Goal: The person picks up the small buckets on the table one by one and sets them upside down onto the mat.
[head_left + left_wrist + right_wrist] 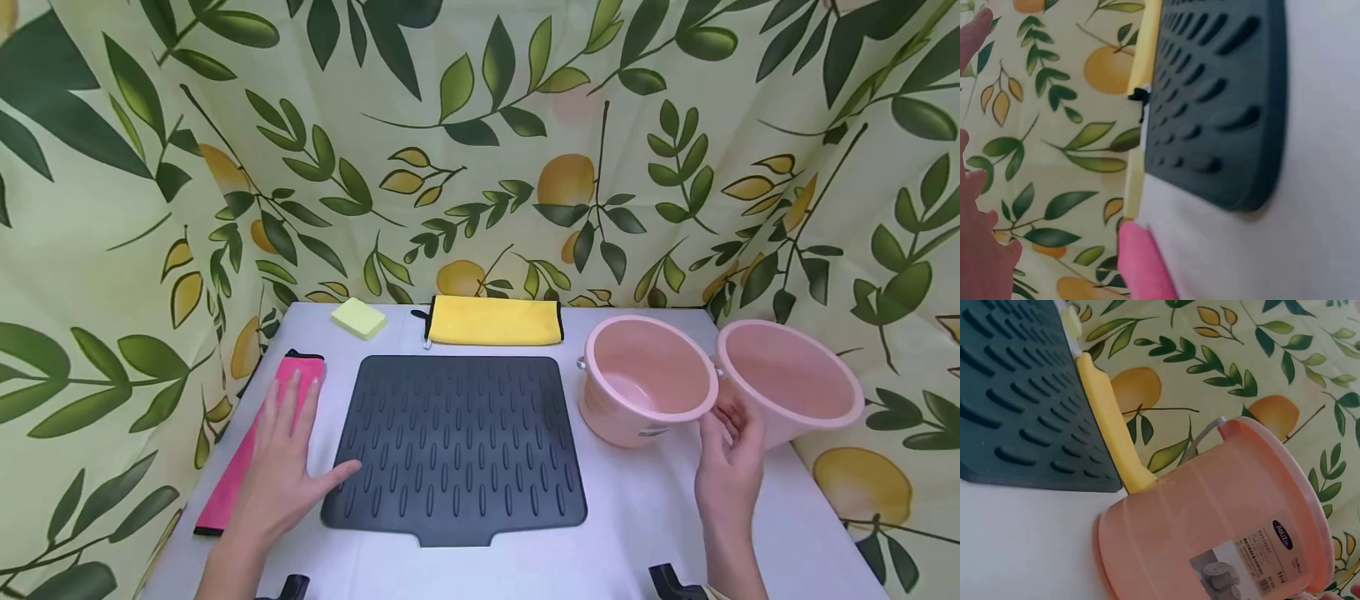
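Observation:
My left hand (281, 471) is held with fingers spread over a folded pink cloth (247, 454) with black edging, its thumb reaching toward a dark grey ribbed mat (457, 442). Whether the palm touches the cloth is unclear. On the other side, my right hand (731, 458) is in the gap between two pink buckets, fingers bent beside the rims of the left bucket (615, 417) and the right bucket (806, 421). Its fingertips are partly hidden, so a grip cannot be made out. In the right wrist view, a labelled bucket (1210, 519) fills the lower right, with fingertips just under its rim.
A folded yellow cloth (495, 321) lies behind the mat, with a pale yellow sponge (360, 318) to its left. All rest on a white table (607, 542). A leaf-and-lemon patterned curtain (480, 192) hangs close behind and beside it.

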The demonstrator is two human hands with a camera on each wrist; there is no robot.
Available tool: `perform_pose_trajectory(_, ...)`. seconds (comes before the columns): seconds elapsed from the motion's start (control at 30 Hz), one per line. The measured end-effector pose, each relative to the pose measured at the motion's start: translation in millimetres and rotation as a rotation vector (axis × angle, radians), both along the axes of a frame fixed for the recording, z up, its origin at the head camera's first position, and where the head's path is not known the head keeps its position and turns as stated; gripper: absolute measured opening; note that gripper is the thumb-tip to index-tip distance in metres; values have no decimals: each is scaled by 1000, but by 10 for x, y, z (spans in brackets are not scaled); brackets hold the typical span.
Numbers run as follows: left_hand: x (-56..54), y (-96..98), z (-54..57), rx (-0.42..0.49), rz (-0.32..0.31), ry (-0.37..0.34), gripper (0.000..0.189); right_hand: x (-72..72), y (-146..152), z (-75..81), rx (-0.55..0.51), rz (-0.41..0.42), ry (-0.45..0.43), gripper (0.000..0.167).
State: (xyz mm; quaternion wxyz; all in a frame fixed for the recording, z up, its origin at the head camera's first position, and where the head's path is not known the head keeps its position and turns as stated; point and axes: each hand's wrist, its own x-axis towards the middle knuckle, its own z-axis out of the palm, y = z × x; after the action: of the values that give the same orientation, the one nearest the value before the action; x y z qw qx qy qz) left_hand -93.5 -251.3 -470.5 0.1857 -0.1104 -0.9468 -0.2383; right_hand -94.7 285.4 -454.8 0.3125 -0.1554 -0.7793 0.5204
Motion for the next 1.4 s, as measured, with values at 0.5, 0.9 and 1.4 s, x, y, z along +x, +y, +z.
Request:
perform_pose_trajectory(0.5, 9, 151, -192, 7, -28, -13, 129, -71, -84, -140, -611, -55, 88, 47)
perform_pose_trajectory(0.9, -65, 517, -246, 45, -75, -94, 125, -58, -119, -132, -790, 33, 125, 37)
perform_pose_trajectory(1.4, -146, 682, -326, 62, -89, -79, 124, -114, -119, -50, -1108, 41, 168, 34)
